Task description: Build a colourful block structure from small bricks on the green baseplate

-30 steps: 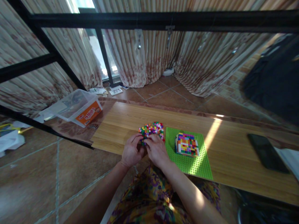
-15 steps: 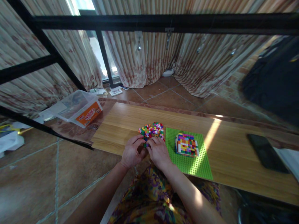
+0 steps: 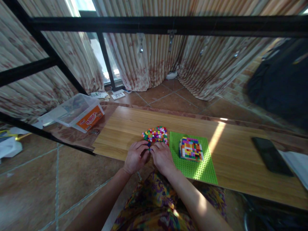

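Observation:
My left hand [image 3: 136, 157] and my right hand [image 3: 163, 158] meet at the near side of a loose pile of small colourful toy bricks [image 3: 154, 134]. Both hands have curled fingers, with the fingertips close together. Bits of dark blue and green show between them, too small to make out. Just right of my right hand lies a green studded baseplate [image 3: 179, 170]. On it stands a blocky, multicoloured brick build [image 3: 192, 149], several layers high, with a patterned top of mixed colours.
The wooden board [image 3: 125, 122] carries all this. A dark phone [image 3: 271, 156] and white paper [image 3: 295, 165] lie at its right. A clear plastic tub [image 3: 79, 110] with an orange label stands to the left. A black metal frame [image 3: 154, 25] crosses before the curtains.
The view has shifted very slightly, so everything sits a little further left. My hands stay together at the pile, with only small finger movement.

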`<move>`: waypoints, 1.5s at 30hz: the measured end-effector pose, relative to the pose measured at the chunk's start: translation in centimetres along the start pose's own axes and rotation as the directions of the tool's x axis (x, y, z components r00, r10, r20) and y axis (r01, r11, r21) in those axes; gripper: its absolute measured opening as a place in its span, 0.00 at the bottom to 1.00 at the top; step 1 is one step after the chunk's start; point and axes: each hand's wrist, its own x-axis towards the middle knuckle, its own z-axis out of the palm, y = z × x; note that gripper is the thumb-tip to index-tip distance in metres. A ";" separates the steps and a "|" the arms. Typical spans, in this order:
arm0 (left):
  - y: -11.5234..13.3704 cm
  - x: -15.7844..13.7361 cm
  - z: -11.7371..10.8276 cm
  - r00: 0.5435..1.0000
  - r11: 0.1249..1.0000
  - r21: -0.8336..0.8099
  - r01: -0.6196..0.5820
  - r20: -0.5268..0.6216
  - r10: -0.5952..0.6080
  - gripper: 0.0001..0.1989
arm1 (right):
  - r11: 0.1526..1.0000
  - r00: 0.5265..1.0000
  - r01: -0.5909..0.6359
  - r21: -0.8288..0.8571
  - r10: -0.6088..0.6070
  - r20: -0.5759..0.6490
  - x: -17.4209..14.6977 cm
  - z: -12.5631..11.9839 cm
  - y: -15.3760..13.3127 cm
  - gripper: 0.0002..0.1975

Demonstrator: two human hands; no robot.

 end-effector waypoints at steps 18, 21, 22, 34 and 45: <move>0.1 0.1 0.2 0.997 0.999 -0.007 0.044 -0.063 -0.044 0.03 | 0.725 0.894 -0.135 0.676 0.383 -0.231 -2.7 -2.6 0.2 0.09; 0.1 0.1 0.2 0.997 0.999 -0.005 0.042 -0.059 -0.042 0.03 | 0.658 0.834 -0.168 0.734 0.492 -0.250 -4.4 -4.4 2.3 0.11; 0.0 0.1 0.2 0.997 0.999 -0.002 0.040 -0.058 -0.040 0.03 | 0.650 0.804 -0.183 0.737 0.531 -0.269 -4.9 -4.9 3.1 0.12; -0.3 0.2 0.3 0.998 0.999 0.049 -0.013 -0.058 0.016 0.02 | 0.753 0.627 -0.291 0.589 0.616 -0.478 -7.5 -6.7 10.7 0.10; 0.1 0.2 0.1 0.999 0.996 0.081 -0.030 -0.021 0.032 0.05 | 0.669 0.562 -0.221 0.709 0.682 -0.468 -5.9 -4.5 12.2 0.09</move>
